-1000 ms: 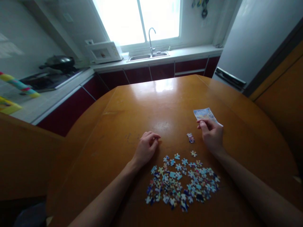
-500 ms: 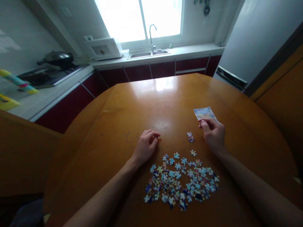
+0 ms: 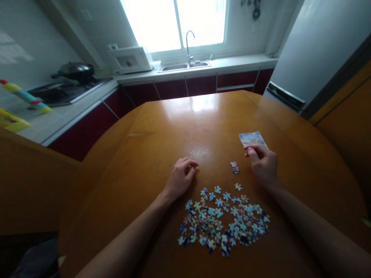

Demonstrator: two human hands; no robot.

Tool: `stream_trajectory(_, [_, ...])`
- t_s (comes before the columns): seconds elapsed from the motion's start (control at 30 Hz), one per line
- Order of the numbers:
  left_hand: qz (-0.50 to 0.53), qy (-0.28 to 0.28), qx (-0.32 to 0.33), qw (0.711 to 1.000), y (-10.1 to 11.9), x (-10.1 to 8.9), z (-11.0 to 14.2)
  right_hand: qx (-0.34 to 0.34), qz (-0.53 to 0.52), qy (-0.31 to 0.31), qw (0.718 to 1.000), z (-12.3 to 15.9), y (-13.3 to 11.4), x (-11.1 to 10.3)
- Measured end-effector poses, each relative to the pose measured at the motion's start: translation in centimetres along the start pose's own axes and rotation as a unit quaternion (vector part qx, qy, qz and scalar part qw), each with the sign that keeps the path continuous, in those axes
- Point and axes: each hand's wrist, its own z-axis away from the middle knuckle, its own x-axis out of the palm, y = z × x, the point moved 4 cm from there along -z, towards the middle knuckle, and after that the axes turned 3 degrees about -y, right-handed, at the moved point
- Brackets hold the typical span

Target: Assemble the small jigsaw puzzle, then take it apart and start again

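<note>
My left hand (image 3: 181, 177) rests on the table, its fingers curled in and the thumb close to them, with no object showing between. It lies left of the loose jigsaw pieces (image 3: 216, 224), which form a spread-out heap nearest me. My right hand (image 3: 263, 162) is in a pinch at the near edge of a small printed picture sheet (image 3: 251, 138) and covers part of it. Whether the fingertips grip the sheet or a small piece is hidden. Between my hands lies a small joined cluster of puzzle pieces (image 3: 234, 167), with a single puzzle piece (image 3: 238, 187) nearer the heap.
The wooden table (image 3: 185, 123) has rounded sides. Behind it stand a sink with a tap (image 3: 188, 48), a white microwave (image 3: 131, 60) and a dark pan (image 3: 77, 71) on the stove. A fridge (image 3: 315, 54) is at the right.
The whole view has shifted slightly, so everything sits a little further right. Both hands and the puzzle pieces keep their places on the table.
</note>
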Motion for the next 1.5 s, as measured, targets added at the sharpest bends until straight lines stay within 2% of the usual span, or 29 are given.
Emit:
stream_trajectory(0.37, [-0.009,-0.006,0.003,1.000,0.1,0.0,0.0,0.006,-0.011,0.007,1.000,-0.4,0.9,-0.8])
stream_trajectory(1.13, [-0.007,-0.022,0.011,1.000,0.0,0.0,-0.1,0.027,-0.022,-0.005,0.999,-0.5,0.9,-1.2])
stream_trajectory(1.5, [0.000,-0.031,0.004,1.000,0.3,-0.1,0.1,0.026,-0.050,-0.022,0.998,0.5,-0.2,-0.9])
